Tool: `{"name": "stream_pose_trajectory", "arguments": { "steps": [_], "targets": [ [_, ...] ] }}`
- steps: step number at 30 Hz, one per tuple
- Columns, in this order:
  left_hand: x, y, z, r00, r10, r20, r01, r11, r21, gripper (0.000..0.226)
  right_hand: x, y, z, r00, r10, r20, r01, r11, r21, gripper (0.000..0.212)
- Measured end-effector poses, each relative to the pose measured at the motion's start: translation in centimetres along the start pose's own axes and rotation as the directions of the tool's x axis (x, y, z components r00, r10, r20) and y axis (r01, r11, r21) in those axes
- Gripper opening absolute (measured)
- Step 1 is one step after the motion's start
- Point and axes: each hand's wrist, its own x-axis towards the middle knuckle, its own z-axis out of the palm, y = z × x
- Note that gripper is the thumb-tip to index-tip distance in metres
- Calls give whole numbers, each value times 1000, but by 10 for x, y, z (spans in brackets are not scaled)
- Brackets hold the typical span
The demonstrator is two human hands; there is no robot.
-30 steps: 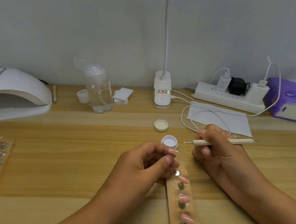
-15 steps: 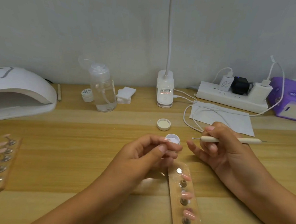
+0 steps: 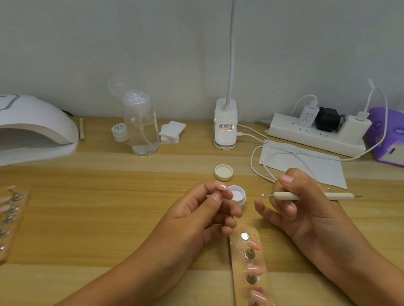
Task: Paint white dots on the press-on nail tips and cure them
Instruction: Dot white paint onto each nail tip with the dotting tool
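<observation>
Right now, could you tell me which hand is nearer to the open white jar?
Left. The left hand, pinching a pink nail tip, is right at the left rim of the jar; the right hand, holding the dotting tool, is off to its right, across a gap.

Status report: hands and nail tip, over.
Left hand pinches nail tip. Right hand holds dotting tool, white on its ball end. Open pot beside the tip.
</observation>
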Motion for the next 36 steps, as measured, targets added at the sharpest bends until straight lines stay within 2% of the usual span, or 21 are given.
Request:
{"name": "stream_pose_trajectory", "arguments": {
  "steps": [5,11,18,22,36],
  "targets": [
    [-2,0,0,998,16,60,-21,996,92,12,-2,-1,0,1000,-15,23,15,1000,-3,31],
    [-4,-4,0,989,-4,148,-19,989,147,23,-3,-2,1,997,-30,65,27,999,40,31],
    [-4,-6,0,993,65,98,-91,952,292,21,-6,-4,3,996,-38,87,33,998,58,30],
    [-5,-7,3,993,82,91,-104,955,277,14,-7,-1,3,997,-40,68,40,999,-3,29],
    [-7,-8,5,996,50,77,-72,943,324,22,-10,3,4,996,-72,49,78,989,-123,27]
  ]
}}
